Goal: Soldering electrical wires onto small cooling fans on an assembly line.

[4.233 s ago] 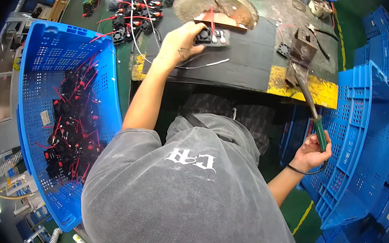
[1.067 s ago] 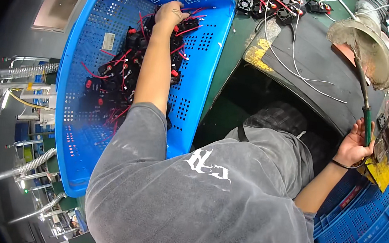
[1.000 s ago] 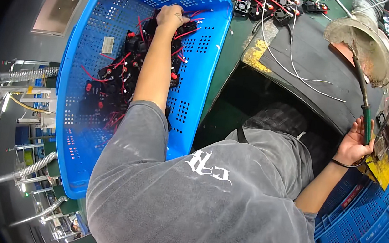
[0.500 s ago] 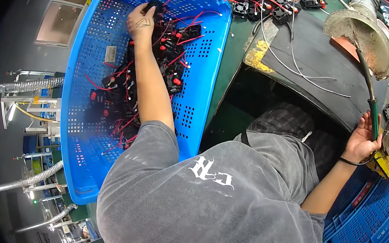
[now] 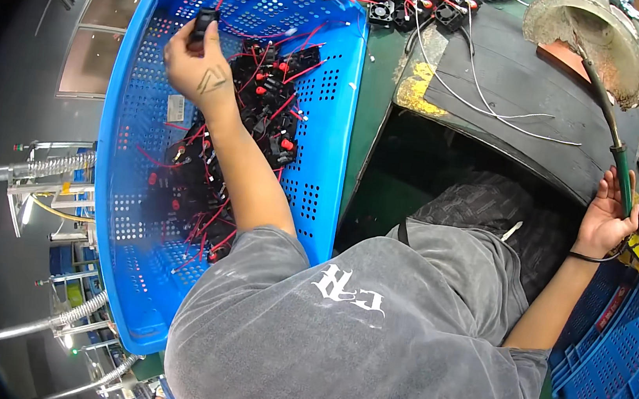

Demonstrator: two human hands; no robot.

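Left hand, far left in scene: grip pinching small black plastic unit with red wire, held over perforated blue plastic crate, beside heap of similar black units. Right hand: grip loosely around green-handled metal soldering iron, tip toward grimy pale cone-shaped hood. Judged best: pinch unit's body, spare wire from pulling, keep iron steady. Edges: crate's right wall stands between unit and dark-matted tabletop; lifting higher seems safest. Roomiest: above crate's left side.
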